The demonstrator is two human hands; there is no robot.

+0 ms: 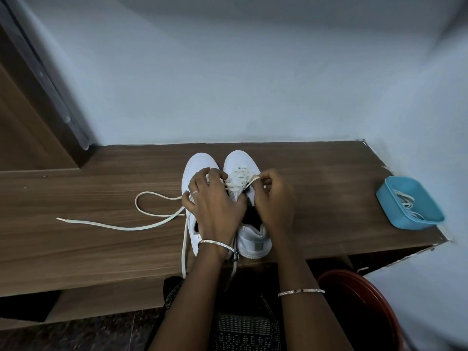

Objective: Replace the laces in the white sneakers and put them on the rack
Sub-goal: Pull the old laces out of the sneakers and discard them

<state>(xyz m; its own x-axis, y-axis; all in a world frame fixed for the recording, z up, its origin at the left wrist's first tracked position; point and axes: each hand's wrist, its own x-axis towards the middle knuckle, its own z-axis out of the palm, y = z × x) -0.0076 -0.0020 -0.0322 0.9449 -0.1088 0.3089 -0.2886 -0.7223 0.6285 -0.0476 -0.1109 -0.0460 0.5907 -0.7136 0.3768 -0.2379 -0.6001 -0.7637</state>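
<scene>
— Where are the hands?
— Nearest, both work over the white sneakers [201, 162], which stand side by side on top of the wooden rack [101, 249], toes to the wall. The left hand [215, 206] curls its fingers on the lace [239, 177] of the right-side shoe. The right hand [274, 198] pinches that lace's end.
— Anything else?
— A second lace [121, 226] trails left across the wood. Farther right, a blue tub [387, 196] holds more laces [407, 204].
</scene>
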